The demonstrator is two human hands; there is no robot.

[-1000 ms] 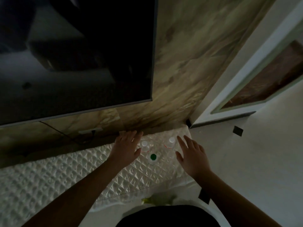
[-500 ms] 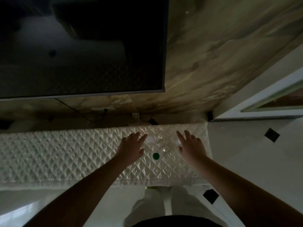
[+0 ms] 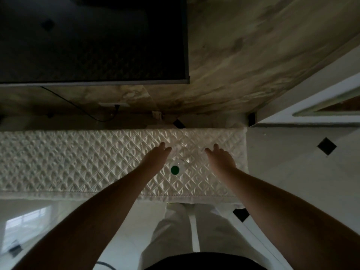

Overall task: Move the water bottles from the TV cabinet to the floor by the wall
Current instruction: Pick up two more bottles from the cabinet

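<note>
Between both hands (image 3: 155,157) (image 3: 221,159); green-capped bottle (image 3: 175,169), upright.

We see a bottle (image 3: 175,169) standing on the worktop (image 3: 78,162) between our left hand (image 3: 155,159) and right hand (image 3: 221,159). The television (image 3: 93,39) hangs on the wall (image 3: 253,55) behind, floor (image 3: 292,172) to the right.

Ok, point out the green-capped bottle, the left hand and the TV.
green-capped bottle (image 3: 174,169), head view, on its green cap.
left hand (image 3: 155,157), head view, on the back of the hand.
TV (image 3: 93,39), head view, on the dark screen.
</note>
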